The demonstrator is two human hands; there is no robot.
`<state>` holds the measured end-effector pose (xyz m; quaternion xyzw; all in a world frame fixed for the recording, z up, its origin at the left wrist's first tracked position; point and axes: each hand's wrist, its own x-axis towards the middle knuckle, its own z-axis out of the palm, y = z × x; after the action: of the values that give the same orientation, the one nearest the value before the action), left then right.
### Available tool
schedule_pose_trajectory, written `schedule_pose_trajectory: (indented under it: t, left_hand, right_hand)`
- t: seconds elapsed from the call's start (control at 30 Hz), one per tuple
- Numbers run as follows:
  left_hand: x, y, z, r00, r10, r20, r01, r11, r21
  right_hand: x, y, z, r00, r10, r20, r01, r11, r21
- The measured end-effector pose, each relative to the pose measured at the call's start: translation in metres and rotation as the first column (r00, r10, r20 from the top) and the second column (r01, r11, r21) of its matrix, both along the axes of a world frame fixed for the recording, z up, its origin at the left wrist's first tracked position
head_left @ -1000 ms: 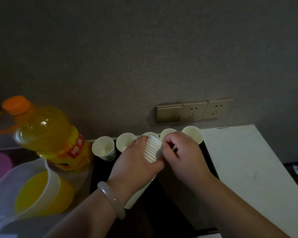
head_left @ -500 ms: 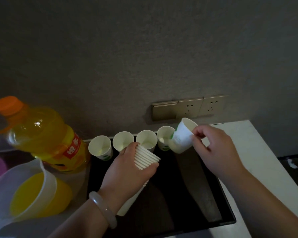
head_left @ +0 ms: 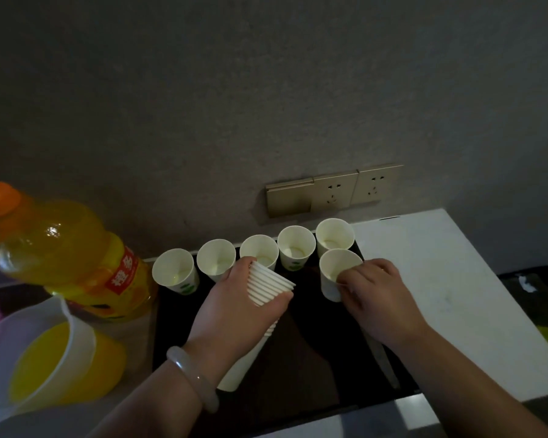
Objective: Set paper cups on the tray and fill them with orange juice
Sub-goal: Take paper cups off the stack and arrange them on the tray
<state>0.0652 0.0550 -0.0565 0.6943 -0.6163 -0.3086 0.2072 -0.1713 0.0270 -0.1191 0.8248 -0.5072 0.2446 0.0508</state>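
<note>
Six empty cups (head_left: 296, 250) on tray (head_left: 314, 374).

— How was the left hand (head_left: 234, 306) set?

— It came up from the lower left, forearm bare, a pale, glossy stone bangle (head_left: 193, 378) round the wrist. Back of the hand up, the thumb and fingers were wrapped around a nested stack of white paper cups (head_left: 268, 287), tilted with its rims pointing up and right.

— And the right hand (head_left: 377, 300)?

— It reached in from the lower right, back of the hand up, fingers curled. The fingertips (head_left: 345, 277) pinched the near rim of a single upright white paper cup (head_left: 334, 273).
</note>
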Motion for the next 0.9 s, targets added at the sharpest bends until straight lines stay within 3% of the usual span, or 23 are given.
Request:
schedule_pose_trajectory:
  t: [0.9]
  left_hand:
    - [0.001,0.002,-0.003,1.000,-0.013,-0.009,0.013,1.000,-0.010]
  right_hand:
    - [-0.012,0.008,-0.013,0.989,-0.090,-0.117,0.105,0.985,0.135]
